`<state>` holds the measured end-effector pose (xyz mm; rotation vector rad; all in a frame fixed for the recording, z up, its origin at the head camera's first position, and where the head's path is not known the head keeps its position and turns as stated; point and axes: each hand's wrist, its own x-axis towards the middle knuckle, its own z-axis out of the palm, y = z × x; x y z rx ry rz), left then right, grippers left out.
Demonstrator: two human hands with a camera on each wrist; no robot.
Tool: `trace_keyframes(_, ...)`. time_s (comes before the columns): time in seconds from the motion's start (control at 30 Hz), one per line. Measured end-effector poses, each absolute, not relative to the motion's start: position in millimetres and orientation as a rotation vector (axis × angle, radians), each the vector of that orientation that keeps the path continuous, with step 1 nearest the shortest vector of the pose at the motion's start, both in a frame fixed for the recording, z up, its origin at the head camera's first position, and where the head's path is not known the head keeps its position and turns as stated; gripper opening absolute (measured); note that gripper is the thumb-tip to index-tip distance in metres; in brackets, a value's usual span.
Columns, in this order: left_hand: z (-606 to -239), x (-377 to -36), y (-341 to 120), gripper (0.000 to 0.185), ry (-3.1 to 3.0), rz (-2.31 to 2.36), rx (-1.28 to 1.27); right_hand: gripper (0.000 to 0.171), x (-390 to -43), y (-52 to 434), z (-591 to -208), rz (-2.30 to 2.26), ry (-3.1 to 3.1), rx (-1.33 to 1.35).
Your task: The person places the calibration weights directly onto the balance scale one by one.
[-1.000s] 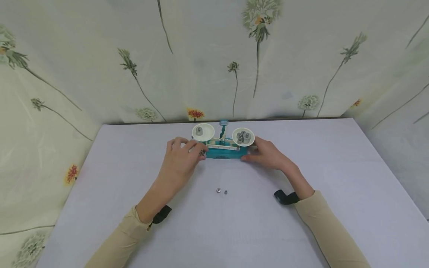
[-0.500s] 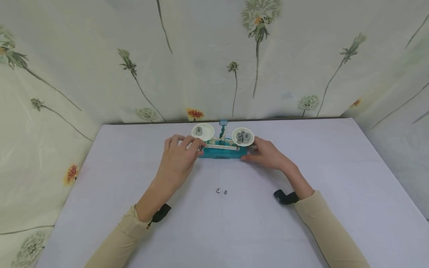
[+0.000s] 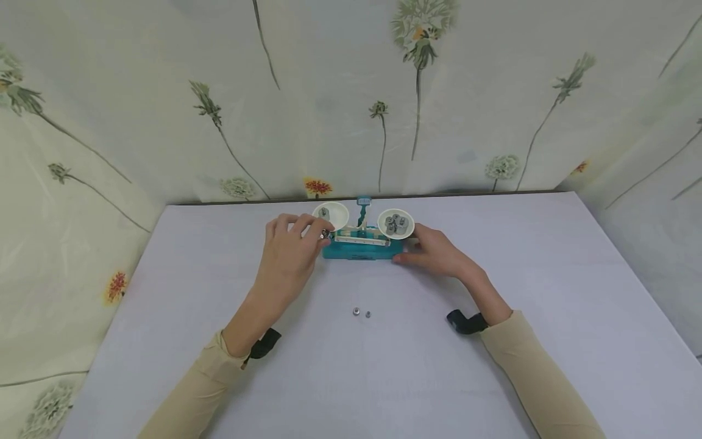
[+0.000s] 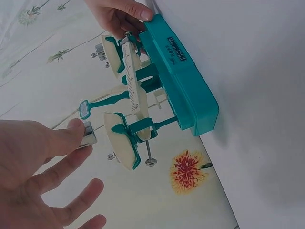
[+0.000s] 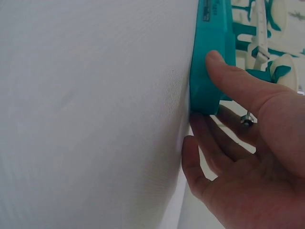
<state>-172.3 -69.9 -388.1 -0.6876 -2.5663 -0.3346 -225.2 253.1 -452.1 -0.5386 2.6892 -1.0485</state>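
One balance scale [image 3: 361, 241] between left hand [image 3: 286, 259], pinching metal weight [image 4: 89, 135], and right hand [image 3: 436, 251], gripping base [image 4: 183, 78].

From your head, one camera looks forward and down across the white table [image 3: 406, 366] to the flowered backdrop [image 3: 329, 140]. Closer in, your left wrist's sideways-turned view looks past your left hand [image 4: 21, 157] along the teal balance scale [image 4: 181, 81] to your right hand [image 4: 116, 12]; your right wrist's view, also close, faces the scale's other end. All three share the scale.
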Motion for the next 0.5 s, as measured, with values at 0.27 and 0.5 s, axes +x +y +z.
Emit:
trace_keyframes(0.27,-389.8,-176.6,-69.0,0.022,-2.569,-0.374,-0.672,0.078,-225.0,253.5,-452.0,-1.04,2.694,-0.526)
trace_keyframes(0.5,-391.1,-181.4,-71.1,0.022,-2.581,-0.37,-0.649,0.077,-224.1,252.7,-451.2,-1.05,2.695,-0.55)
